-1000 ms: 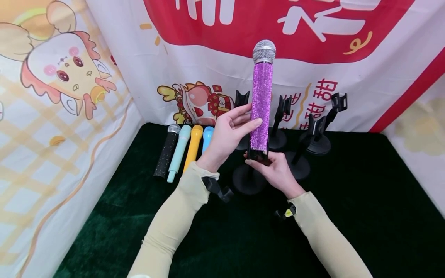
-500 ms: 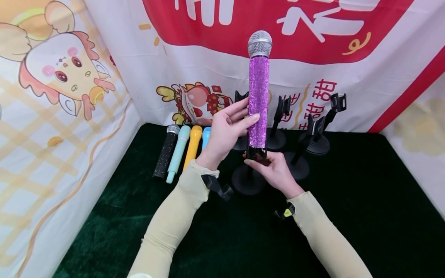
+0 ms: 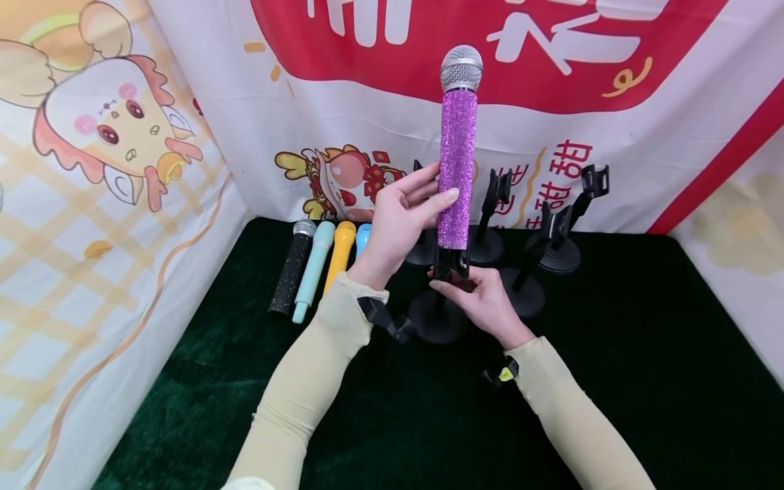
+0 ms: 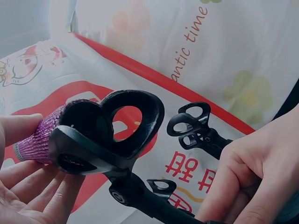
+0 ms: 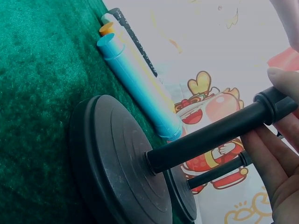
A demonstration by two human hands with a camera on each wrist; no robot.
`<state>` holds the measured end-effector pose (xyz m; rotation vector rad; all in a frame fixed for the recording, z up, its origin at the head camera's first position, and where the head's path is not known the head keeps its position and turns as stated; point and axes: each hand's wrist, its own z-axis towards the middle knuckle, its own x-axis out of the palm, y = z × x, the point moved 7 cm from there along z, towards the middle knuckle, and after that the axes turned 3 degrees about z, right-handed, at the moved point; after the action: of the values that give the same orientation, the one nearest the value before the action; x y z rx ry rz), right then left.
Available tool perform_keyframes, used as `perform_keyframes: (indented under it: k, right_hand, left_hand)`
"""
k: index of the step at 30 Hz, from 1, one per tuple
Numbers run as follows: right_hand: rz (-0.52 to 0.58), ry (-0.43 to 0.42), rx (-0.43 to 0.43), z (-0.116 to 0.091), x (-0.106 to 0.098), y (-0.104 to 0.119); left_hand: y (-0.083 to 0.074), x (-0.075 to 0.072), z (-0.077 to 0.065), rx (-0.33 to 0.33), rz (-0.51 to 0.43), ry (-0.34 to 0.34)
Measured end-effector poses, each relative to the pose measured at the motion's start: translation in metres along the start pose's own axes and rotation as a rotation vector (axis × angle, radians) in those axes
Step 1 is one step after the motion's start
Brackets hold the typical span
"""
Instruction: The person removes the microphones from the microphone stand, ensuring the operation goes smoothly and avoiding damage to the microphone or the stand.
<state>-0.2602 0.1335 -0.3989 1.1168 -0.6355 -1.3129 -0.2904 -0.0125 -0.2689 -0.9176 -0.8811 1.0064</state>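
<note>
A purple glittery microphone with a silver mesh head stands nearly upright in my left hand, which pinches its lower half between thumb and fingers. Just below, my right hand grips the upper post of a black microphone stand. In the left wrist view, the stand's forked clip lies at the microphone's dark bottom end, one prong overlapping it; how far the end sits in the clip I cannot tell. The right wrist view shows the thumb and fingers around the top of the post, its round base on the cloth.
Black-speckled, mint, yellow and blue microphones lie side by side at the left. Several more black stands stand behind and right on the dark green cloth. A printed curtain hangs behind.
The microphone has risen in my left hand, first shifting slightly left. More of the clip shows beneath its bottom end. My right hand and the stand have barely moved.
</note>
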Motion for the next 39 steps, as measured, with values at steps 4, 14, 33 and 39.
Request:
perform_keyframes:
  k: [4,14,33,39]
  right_hand:
    - [0.004,-0.006,0.019,0.0,0.0,-0.001]
    - [-0.022,-0.014,0.04,-0.001,-0.001,-0.001]
    - [0.005,0.006,0.031,0.0,0.001,0.001]
    - [-0.008,0.001,0.036,-0.001,0.0,0.0]
  left_hand:
    - [0.001,0.0,0.003,0.006,-0.008,-0.011]
    - [-0.004,-0.004,0.011,0.046,-0.071,-0.101]
    - [-0.007,-0.041,0.015,0.018,-0.11,-0.247]
    - [0.002,-0.047,0.007,-0.01,-0.032,-0.255]
